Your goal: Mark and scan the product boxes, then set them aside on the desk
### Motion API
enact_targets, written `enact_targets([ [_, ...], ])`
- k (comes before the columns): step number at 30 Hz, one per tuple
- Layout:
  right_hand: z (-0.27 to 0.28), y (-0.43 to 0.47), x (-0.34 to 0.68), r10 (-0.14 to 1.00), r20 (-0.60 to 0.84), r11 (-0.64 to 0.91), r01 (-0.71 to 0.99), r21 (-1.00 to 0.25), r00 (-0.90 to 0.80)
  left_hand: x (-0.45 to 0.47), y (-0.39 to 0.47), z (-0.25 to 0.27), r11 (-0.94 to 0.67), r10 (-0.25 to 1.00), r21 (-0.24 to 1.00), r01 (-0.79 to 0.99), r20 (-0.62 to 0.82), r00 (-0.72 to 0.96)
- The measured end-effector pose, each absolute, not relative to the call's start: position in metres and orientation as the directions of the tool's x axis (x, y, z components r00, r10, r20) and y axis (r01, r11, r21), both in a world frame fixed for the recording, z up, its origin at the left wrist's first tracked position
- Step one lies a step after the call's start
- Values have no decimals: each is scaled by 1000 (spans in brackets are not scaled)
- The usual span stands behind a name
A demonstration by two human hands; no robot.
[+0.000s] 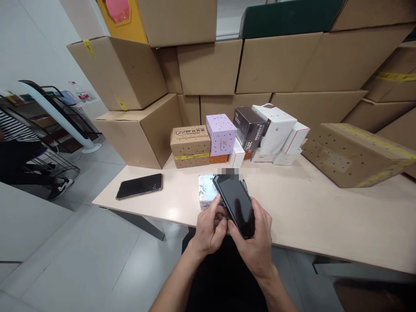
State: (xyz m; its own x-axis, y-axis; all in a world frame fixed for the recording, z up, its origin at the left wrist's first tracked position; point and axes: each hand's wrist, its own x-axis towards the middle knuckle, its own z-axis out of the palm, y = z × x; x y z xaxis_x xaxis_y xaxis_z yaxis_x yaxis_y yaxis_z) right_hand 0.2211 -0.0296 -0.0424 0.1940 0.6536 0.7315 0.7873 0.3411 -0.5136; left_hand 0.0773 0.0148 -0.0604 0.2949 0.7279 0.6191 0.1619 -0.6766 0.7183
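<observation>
A black handheld device like a smartphone (238, 206) is tilted in front of me, its dark screen facing up. My right hand (258, 240) wraps its lower end, thumb along the near left edge and fingers on the right side. At its left edge is my left hand (211, 227), fingers curled and index fingertip against the device's side; whether it grips anything is hard to make out. Behind the device a small white printed box (205, 190) stands on the table, partly covered by it. Farther left lies another phone (139, 186), screen up and dark, in a case.
Small boxes line the table's back: a brown carton (190, 149), a purple box (221, 134), a dark brown box (248, 128) and white boxes (276, 130). A tilted carton (351, 151) sits right. Large cartons (208, 69) are stacked behind. Another person's leg (29, 182) shows far left.
</observation>
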Motion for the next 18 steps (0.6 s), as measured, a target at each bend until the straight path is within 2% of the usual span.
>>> enact_targets([
  [9,-37,-27,224,645,742,365,780,-508,182,74,16,-56,-595,760,804,-6,565,321],
  [18,-38,-27,222,683,697,329,761,-559,217,74,15,-55,-566,773,824,-17,538,337],
])
